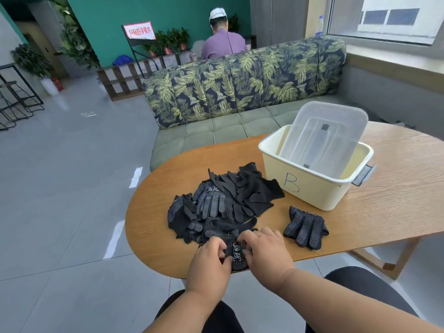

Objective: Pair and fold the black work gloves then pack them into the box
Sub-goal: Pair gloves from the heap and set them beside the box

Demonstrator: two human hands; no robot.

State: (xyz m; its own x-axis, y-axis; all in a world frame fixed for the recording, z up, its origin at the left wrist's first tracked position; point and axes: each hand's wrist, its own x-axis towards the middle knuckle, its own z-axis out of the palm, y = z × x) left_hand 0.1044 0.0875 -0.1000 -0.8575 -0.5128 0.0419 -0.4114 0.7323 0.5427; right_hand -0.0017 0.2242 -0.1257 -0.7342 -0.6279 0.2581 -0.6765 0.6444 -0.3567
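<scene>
A heap of black work gloves with white grip dots lies in the middle of the wooden table. One dotted glove lies at the near table edge. My left hand and my right hand both pinch it, one on each side of its white printed label. Another dotted glove or pair lies apart to the right. The cream box marked "B" stands behind it, with its clear lid leaning inside.
A leaf-patterned sofa runs along the far side of the table. A person sits with their back turned beyond it. Grey tiled floor lies to the left, and my knees show below the table edge.
</scene>
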